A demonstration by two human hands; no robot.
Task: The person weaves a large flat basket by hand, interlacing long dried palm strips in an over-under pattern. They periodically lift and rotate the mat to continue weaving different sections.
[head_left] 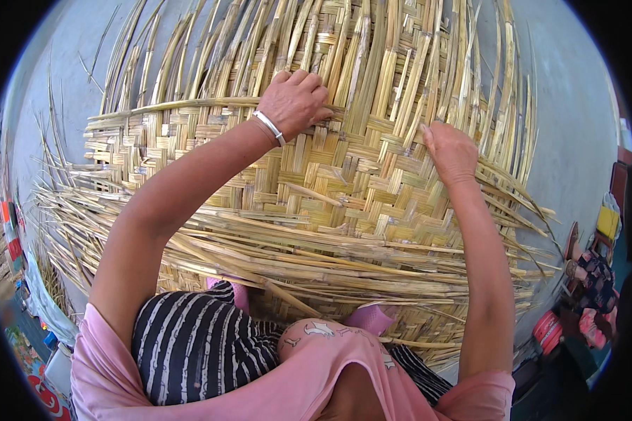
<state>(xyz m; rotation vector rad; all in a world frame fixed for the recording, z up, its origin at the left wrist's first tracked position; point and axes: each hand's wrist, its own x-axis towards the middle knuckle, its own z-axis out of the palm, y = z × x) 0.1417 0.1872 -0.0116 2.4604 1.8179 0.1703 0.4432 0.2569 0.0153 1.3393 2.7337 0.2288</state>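
Note:
A large mat of flat, yellow-tan split reed strips (316,158) lies in front of me, woven in a zigzag pattern. At its far side many lengthwise strips (379,56) fan out loose. One crosswise reed strip (182,105) runs from the left edge to under my left hand (293,102), which wears a silver bangle (270,128). The fingers of that hand are curled down on the strips at the weaving line, closed. Farther right, my right hand (453,151) is closed as well, its thumb against a strip end; its other fingers are mostly hidden.
A heap of loose long reed strips (295,245) lies across the mat, close to my knees. My pink shoes (372,319) rest on the mat's near part. Grey floor (565,98) surrounds it. At the right stand a yellow object (607,222) and patterned cloths (597,281); a pale blue cloth (45,295) lies left.

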